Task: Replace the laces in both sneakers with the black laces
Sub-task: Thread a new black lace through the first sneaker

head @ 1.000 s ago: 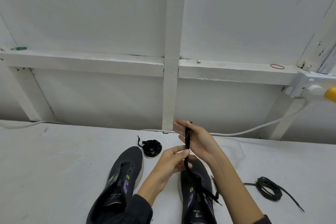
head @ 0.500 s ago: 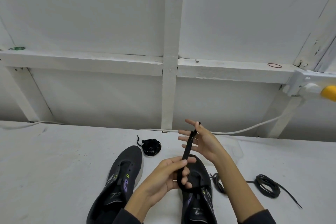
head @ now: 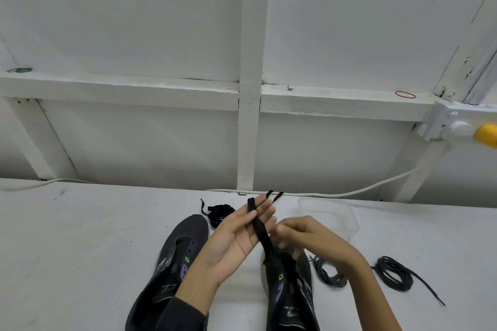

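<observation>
Two dark grey sneakers with purple and green marks lie on the white table, toes away from me. The left sneaker has bare eyelets. A black lace rises from the right sneaker to my left hand. That hand is palm-up and pinches the lace between thumb and fingers, with both lace tips poking out past the fingertips. My right hand is blurred and hovers over the right sneaker's toe, just right of the lace. Its fingers are loosely curled and I see nothing in them.
A small black lace bundle lies beyond the left sneaker. A dark grey lace coil and a black lace coil lie right of the right sneaker. A white cable runs along the wall's foot to a socket.
My right hand has let go of the raised lace and dropped to the right. My left hand has risen, turned palm-up and taken the lace near its tips.
</observation>
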A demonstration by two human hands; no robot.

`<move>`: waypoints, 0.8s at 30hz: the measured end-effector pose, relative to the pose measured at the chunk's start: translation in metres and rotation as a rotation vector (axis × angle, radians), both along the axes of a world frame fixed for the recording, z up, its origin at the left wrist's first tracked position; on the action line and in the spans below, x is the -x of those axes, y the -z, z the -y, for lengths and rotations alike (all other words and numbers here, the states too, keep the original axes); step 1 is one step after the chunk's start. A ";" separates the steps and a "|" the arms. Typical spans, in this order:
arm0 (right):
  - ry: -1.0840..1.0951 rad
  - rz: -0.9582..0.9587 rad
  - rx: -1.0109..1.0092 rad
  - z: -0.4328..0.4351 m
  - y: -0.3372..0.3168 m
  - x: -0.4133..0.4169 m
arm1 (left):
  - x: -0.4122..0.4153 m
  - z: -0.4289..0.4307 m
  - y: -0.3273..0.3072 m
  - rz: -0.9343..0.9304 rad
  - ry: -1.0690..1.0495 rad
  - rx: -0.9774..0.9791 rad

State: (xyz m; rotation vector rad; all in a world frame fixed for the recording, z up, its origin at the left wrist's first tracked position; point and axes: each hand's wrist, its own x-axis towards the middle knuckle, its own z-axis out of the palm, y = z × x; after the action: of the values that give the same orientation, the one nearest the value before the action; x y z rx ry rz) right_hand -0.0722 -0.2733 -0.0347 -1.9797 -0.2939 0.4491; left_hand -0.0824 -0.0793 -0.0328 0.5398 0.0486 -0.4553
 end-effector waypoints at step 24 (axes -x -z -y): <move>0.264 0.003 -0.392 -0.025 -0.011 0.008 | 0.024 0.013 0.021 0.255 -0.072 -0.801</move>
State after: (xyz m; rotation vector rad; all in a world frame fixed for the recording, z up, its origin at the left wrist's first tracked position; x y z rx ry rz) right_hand -0.0805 -0.2481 -0.0234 -1.6057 -0.1075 0.1997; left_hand -0.1060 -0.0920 -0.0534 1.3747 0.0031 -0.2794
